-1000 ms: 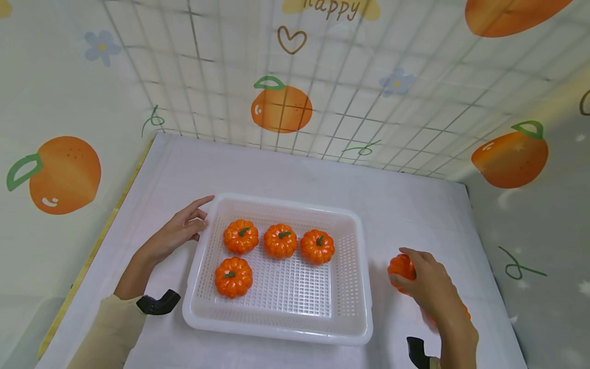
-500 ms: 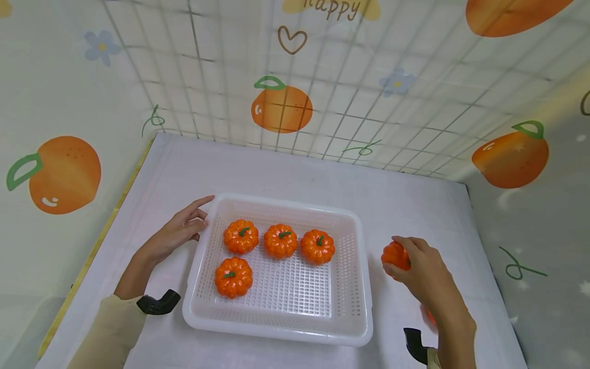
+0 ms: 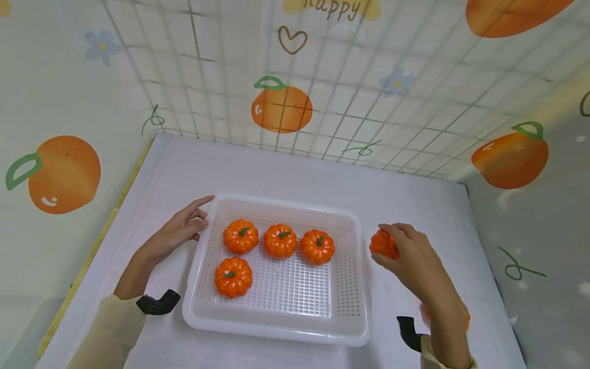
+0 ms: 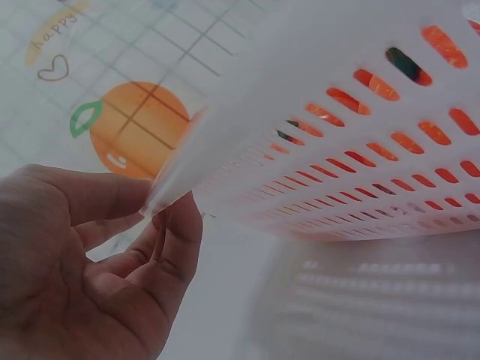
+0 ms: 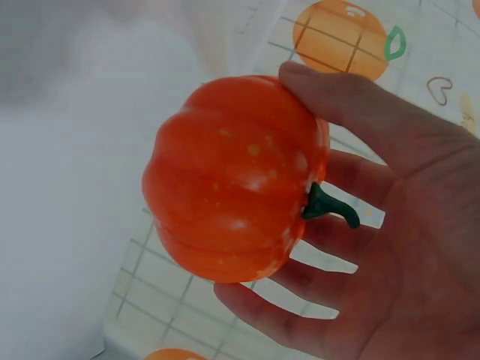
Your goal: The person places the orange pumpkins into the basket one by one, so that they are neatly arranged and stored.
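My right hand (image 3: 412,256) grips an orange toy pumpkin (image 5: 232,180) just beyond the right side of a white plastic basket (image 3: 276,333). In the right wrist view, thumb and fingers lie round its body and its green stem points towards the palm. At the basket's left rim, my left hand (image 3: 180,225) pinches the edge; the left wrist view has fingers on both sides of it. Inside the basket sit a back row of three pumpkins (image 3: 280,241) and another pumpkin (image 3: 233,277) at the front left.
Under my right forearm, more orange (image 3: 425,313) shows on the white tabletop (image 3: 396,200), mostly hidden. A patterned curtain (image 3: 207,77) with a grid behind it borders the back. Printed walls close off both sides.
My right hand has carried its pumpkin left and away from me, closer to the basket. The left hand and the pumpkins in the basket stay where they were.
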Available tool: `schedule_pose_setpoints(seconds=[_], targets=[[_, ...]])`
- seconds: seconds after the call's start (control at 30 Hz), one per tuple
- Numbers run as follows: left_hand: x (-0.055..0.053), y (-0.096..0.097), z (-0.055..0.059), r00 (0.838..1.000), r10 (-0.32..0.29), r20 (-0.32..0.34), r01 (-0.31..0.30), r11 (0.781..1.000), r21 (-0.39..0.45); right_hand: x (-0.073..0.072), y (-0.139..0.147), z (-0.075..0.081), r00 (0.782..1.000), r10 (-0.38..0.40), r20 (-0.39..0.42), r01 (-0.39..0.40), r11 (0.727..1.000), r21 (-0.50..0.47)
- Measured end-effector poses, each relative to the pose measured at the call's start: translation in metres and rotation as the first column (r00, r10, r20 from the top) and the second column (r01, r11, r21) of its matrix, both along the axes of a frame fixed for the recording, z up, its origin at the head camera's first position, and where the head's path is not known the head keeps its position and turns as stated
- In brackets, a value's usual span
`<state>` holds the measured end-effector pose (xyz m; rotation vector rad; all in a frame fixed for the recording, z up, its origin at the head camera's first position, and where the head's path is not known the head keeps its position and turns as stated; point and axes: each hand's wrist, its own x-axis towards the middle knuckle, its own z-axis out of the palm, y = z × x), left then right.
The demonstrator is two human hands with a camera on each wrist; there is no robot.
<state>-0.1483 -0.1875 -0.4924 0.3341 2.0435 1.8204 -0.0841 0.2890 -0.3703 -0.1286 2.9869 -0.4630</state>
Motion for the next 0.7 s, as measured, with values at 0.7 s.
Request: schedule_pose_setpoints(seconds=[0.7], targets=[[-0.001, -0.001, -0.001, 1.0, -0.004, -0.004, 0.004, 1.0, 0.006, -0.016, -0.041, 0.007, 0.996, 0.09, 0.004, -0.09, 0.995, 0.049]])
